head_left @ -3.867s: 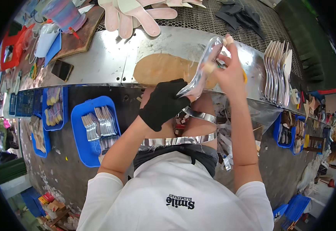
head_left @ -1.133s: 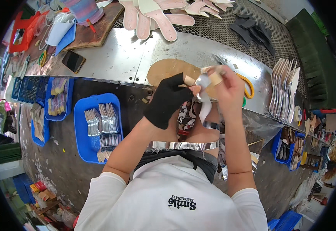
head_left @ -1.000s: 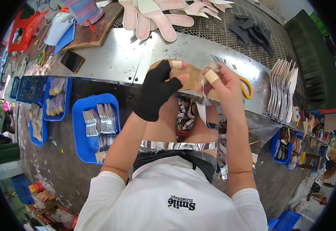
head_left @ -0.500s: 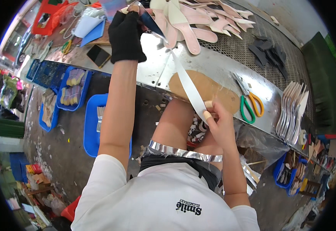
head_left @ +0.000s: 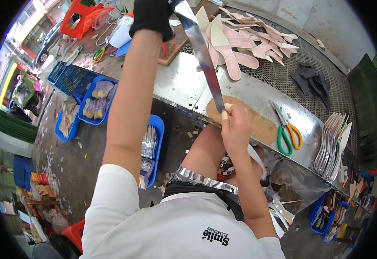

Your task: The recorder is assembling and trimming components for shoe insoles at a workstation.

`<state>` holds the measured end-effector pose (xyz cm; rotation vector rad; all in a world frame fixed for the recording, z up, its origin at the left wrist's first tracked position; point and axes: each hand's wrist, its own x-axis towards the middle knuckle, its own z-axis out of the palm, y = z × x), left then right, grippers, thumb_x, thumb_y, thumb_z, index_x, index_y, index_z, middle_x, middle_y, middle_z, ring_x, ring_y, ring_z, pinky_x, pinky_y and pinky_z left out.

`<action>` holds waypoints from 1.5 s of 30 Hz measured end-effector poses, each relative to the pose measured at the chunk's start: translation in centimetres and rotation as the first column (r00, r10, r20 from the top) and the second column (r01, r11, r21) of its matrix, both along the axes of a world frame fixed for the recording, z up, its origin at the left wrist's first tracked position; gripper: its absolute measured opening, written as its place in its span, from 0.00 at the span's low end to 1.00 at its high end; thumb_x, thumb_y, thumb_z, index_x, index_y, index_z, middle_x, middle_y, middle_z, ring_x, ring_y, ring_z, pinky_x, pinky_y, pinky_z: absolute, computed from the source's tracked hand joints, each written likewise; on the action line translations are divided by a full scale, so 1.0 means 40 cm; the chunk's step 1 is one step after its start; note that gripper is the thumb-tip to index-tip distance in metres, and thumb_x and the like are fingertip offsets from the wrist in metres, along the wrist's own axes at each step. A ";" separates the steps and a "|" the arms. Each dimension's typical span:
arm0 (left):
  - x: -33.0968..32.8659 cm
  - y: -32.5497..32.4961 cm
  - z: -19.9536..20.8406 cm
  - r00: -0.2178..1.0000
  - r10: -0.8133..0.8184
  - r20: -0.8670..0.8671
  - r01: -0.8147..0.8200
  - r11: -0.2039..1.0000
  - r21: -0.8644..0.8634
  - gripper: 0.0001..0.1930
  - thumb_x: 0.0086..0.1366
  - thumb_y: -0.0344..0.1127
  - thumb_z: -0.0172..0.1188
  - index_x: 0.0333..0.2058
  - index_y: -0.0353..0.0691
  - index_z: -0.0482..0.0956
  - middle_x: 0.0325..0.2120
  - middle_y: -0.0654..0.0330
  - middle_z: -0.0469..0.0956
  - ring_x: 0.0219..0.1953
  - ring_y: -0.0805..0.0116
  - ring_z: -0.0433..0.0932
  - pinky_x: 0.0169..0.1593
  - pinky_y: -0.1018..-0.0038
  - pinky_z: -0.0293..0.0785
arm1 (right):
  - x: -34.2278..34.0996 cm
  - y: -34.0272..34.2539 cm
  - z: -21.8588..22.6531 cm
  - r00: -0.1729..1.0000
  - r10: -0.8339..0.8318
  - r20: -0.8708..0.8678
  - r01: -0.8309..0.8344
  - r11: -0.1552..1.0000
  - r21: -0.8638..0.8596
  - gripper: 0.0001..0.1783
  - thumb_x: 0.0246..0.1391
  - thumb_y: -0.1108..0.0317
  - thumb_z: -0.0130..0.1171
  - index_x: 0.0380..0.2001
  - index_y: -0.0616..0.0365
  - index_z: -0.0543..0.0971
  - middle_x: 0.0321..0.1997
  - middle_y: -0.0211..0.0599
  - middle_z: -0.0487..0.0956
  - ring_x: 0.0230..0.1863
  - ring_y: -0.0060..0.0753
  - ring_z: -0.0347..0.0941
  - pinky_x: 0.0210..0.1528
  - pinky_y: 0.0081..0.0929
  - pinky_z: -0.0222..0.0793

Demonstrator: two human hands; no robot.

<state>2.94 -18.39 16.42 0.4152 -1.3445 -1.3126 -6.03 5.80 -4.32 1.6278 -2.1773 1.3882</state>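
Note:
A long shiny silver strip (head_left: 201, 52) stretches taut between my two hands, slanting across the metal worktop. My left hand (head_left: 153, 19), in a black glove, is at the top edge on the strip's far end; its fingertips are mostly cut off. My right hand (head_left: 236, 127), with tan wraps on thumb and finger, pinches the strip's near part. Below it a white tail (head_left: 256, 159) hangs beside my thigh. Beneath the right hand lies a tan insole-shaped board (head_left: 257, 123). Pink and cream shoe-insole pieces (head_left: 236, 41) are heaped beyond the strip.
Scissors with green and orange handles (head_left: 287, 134) lie to the right, near a stack of silver-edged insole pieces (head_left: 331, 144). Black cut pieces (head_left: 311, 84) rest on the mesh surface (head_left: 283, 69). Blue baskets (head_left: 157, 125) with bundled pieces stand on the floor at left.
My left hand has moved up toward the top edge, drawing out the strip. My right hand has shifted slightly left, and the strip's shiny face now shows. The whole view has shifted.

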 end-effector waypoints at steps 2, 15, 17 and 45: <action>-0.007 -0.062 0.008 0.992 -0.028 -0.120 0.040 0.994 0.102 0.14 0.62 0.40 0.52 0.36 0.33 0.75 0.29 0.53 0.79 0.25 0.63 0.77 0.27 0.70 0.75 | 0.000 0.022 0.017 0.904 0.191 0.382 -0.146 0.979 -0.145 0.13 0.52 0.70 0.56 0.40 0.62 0.71 0.30 0.40 0.74 0.27 0.35 0.72 0.29 0.28 0.68; 0.222 -0.398 -0.202 0.993 0.035 0.116 -0.048 0.993 0.112 0.13 0.63 0.39 0.51 0.38 0.35 0.74 0.32 0.55 0.79 0.29 0.66 0.77 0.32 0.73 0.73 | -0.107 0.407 0.157 0.490 0.012 0.872 -0.318 0.933 0.166 0.07 0.54 0.68 0.57 0.28 0.61 0.75 0.18 0.23 0.71 0.18 0.10 0.64 0.19 0.13 0.54; 0.215 -0.400 -0.257 0.987 0.032 0.158 -0.050 0.992 0.113 0.12 0.63 0.38 0.50 0.39 0.36 0.74 0.32 0.56 0.79 0.30 0.67 0.77 0.33 0.74 0.73 | -0.097 0.443 0.201 0.671 0.078 0.737 -0.337 0.918 0.209 0.08 0.54 0.67 0.58 0.25 0.60 0.75 0.15 0.23 0.70 0.17 0.11 0.63 0.18 0.14 0.53; -0.116 -0.015 -0.622 0.647 0.555 0.523 -0.007 0.690 -0.724 0.07 0.49 0.37 0.62 0.26 0.42 0.77 0.39 0.60 0.79 0.33 0.55 0.76 0.38 0.65 0.73 | -0.318 -0.435 -0.028 0.950 -0.281 -0.132 0.308 0.907 0.288 0.18 0.38 0.59 0.65 0.31 0.60 0.76 0.27 0.41 0.78 0.30 0.42 0.75 0.36 0.35 0.71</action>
